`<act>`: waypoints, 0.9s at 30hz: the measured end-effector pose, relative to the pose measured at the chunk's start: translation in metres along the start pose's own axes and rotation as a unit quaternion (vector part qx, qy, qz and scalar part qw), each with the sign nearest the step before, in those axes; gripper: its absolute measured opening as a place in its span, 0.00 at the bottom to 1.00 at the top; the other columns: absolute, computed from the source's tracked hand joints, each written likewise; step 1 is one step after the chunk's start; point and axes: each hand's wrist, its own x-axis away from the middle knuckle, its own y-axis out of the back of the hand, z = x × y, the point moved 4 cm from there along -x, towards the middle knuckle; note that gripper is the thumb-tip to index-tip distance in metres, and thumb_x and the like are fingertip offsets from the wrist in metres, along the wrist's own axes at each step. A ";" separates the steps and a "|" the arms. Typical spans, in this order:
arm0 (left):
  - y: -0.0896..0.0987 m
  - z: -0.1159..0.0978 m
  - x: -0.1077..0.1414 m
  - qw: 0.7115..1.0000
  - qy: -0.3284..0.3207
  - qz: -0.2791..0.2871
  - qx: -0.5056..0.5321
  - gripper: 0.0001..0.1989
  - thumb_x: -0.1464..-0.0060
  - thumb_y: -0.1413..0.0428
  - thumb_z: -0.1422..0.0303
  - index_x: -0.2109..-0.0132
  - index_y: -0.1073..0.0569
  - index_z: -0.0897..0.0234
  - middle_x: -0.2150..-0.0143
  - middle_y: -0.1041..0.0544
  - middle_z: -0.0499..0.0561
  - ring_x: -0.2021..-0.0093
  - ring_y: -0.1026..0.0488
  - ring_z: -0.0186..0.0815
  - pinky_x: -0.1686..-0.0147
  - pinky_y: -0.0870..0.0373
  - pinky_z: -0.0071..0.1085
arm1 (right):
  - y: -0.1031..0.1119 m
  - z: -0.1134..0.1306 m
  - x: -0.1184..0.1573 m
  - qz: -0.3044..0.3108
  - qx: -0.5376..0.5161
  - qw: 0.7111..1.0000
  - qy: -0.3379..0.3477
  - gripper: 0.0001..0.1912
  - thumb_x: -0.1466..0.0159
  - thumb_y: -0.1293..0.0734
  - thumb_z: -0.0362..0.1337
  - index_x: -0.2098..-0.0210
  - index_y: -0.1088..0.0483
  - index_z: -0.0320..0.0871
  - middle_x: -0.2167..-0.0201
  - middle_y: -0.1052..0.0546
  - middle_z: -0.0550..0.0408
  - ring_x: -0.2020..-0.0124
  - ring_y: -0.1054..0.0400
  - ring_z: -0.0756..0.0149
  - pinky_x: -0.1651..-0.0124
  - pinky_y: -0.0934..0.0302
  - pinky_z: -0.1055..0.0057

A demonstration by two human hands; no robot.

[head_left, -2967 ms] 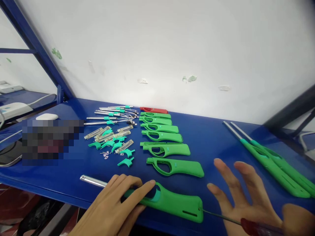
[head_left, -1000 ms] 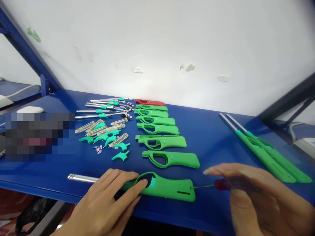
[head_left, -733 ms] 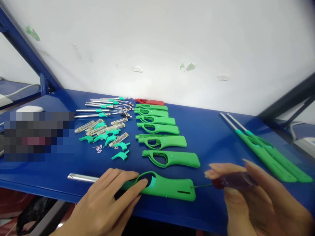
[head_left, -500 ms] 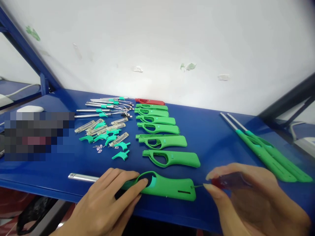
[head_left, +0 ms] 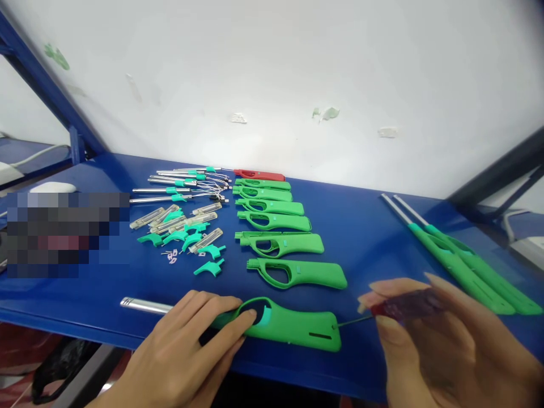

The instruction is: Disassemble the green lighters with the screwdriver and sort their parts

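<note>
Near the front edge lies a green long-nosed lighter (head_left: 297, 327) with a silver tube (head_left: 144, 305) pointing left. My left hand (head_left: 182, 340) is closed round it by the trigger opening, fingers wrapped over the body. In my right hand (head_left: 450, 340) is a small screwdriver (head_left: 408, 306) with a dark red, see-through handle, pinched between thumb and fingers. Its thin shaft reaches left, and the tip meets the butt end of the lighter by a small hole. Behind it, several green lighter shells (head_left: 312, 274) lie in a column.
A red lighter shell (head_left: 272, 176) lies at the back. On the left are silver tubes with wires (head_left: 161, 191), clear fuel tanks (head_left: 206, 241), teal triggers (head_left: 209, 268) and small pale clips (head_left: 172, 256). Two lighters with tubes (head_left: 463, 266) rest at the right on the blue table (head_left: 361, 226).
My right hand has moved a little to the right with the screwdriver, and more of its shaft shows. The left hand and the lighter have stayed nearly the same.
</note>
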 end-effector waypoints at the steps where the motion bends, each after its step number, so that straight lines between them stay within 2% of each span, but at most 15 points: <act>1: 0.000 0.000 0.000 1.000 -0.001 0.001 0.001 0.21 0.29 0.48 0.82 0.35 0.23 0.66 0.43 0.24 0.58 0.47 0.30 0.42 0.45 0.33 0.39 | -0.002 0.000 0.001 0.001 0.001 1.000 -0.008 0.23 0.32 0.27 0.27 0.40 0.23 0.50 0.57 0.16 0.56 0.64 0.19 0.68 0.61 0.20 0.69; 4: -0.001 0.001 0.001 1.000 -0.002 -0.004 0.006 0.21 0.29 0.48 0.83 0.36 0.23 0.66 0.43 0.24 0.58 0.47 0.30 0.42 0.45 0.33 0.39 | -0.005 0.000 0.001 0.029 -0.007 0.999 0.021 0.31 0.32 0.27 0.26 0.33 0.27 0.54 0.54 0.16 0.57 0.60 0.19 0.66 0.59 0.20 0.68; 8: -0.001 0.001 0.001 1.000 0.000 0.000 0.004 0.21 0.29 0.48 0.82 0.35 0.23 0.66 0.43 0.24 0.58 0.48 0.30 0.42 0.46 0.33 0.40 | -0.003 0.001 -0.002 0.020 -0.004 0.996 0.088 0.36 0.44 0.19 0.23 0.40 0.22 0.55 0.57 0.19 0.58 0.62 0.22 0.67 0.65 0.22 0.71; 11: 0.000 0.001 0.001 1.000 0.004 -0.007 0.002 0.20 0.29 0.47 0.82 0.36 0.23 0.66 0.44 0.23 0.58 0.48 0.29 0.43 0.47 0.32 0.40 | -0.004 -0.001 -0.001 0.003 0.002 0.999 0.048 0.36 0.40 0.23 0.22 0.36 0.24 0.55 0.60 0.19 0.59 0.66 0.22 0.69 0.64 0.22 0.71; 13: 0.000 0.000 0.000 1.000 0.008 -0.008 0.004 0.20 0.29 0.47 0.82 0.36 0.23 0.65 0.44 0.23 0.58 0.49 0.29 0.43 0.48 0.31 0.40 | -0.008 0.001 0.001 0.009 -0.010 1.000 0.022 0.36 0.35 0.26 0.23 0.32 0.28 0.57 0.59 0.18 0.60 0.65 0.20 0.71 0.60 0.21 0.72; 15: 0.000 0.000 -0.001 1.000 0.011 -0.007 0.005 0.21 0.30 0.47 0.82 0.36 0.23 0.65 0.44 0.22 0.59 0.49 0.28 0.43 0.48 0.30 0.40 | -0.012 0.003 0.002 0.022 -0.014 1.000 0.007 0.34 0.31 0.29 0.24 0.30 0.30 0.57 0.56 0.16 0.61 0.62 0.19 0.73 0.54 0.21 0.74; 17: 0.001 -0.001 -0.001 1.000 0.008 -0.006 0.004 0.20 0.30 0.47 0.82 0.36 0.23 0.65 0.45 0.22 0.59 0.49 0.27 0.44 0.49 0.29 0.40 | -0.013 0.005 0.001 0.021 -0.009 1.000 0.001 0.30 0.30 0.29 0.25 0.33 0.28 0.54 0.55 0.16 0.61 0.60 0.19 0.74 0.53 0.23 0.76; 19: 0.001 -0.001 -0.002 1.000 0.005 -0.008 0.000 0.20 0.30 0.46 0.82 0.37 0.22 0.65 0.45 0.22 0.58 0.49 0.27 0.43 0.49 0.29 0.40 | -0.011 0.006 0.000 0.008 0.000 1.000 0.027 0.25 0.34 0.25 0.26 0.40 0.23 0.52 0.57 0.17 0.61 0.61 0.21 0.73 0.57 0.23 0.76; 22: 0.001 -0.001 -0.001 1.000 0.005 -0.008 0.001 0.20 0.30 0.47 0.82 0.37 0.22 0.65 0.45 0.22 0.58 0.49 0.28 0.43 0.49 0.29 0.40 | -0.005 0.005 -0.002 -0.030 0.010 0.998 0.063 0.24 0.42 0.19 0.25 0.49 0.22 0.50 0.59 0.21 0.60 0.62 0.24 0.72 0.63 0.25 0.75; 24: 0.000 0.000 -0.001 1.000 0.009 -0.003 0.003 0.20 0.30 0.47 0.82 0.37 0.23 0.65 0.45 0.22 0.58 0.49 0.28 0.43 0.49 0.30 0.40 | -0.003 0.003 -0.002 -0.041 0.007 0.998 0.048 0.25 0.42 0.20 0.25 0.48 0.22 0.50 0.60 0.21 0.61 0.64 0.24 0.71 0.62 0.24 0.74; 27: 0.000 0.000 -0.002 1.000 0.008 -0.003 0.002 0.20 0.30 0.47 0.82 0.36 0.23 0.65 0.45 0.23 0.59 0.49 0.29 0.43 0.49 0.30 0.40 | -0.005 0.002 -0.001 -0.014 0.001 1.000 0.016 0.23 0.36 0.24 0.27 0.43 0.23 0.49 0.58 0.17 0.60 0.65 0.21 0.70 0.60 0.21 0.70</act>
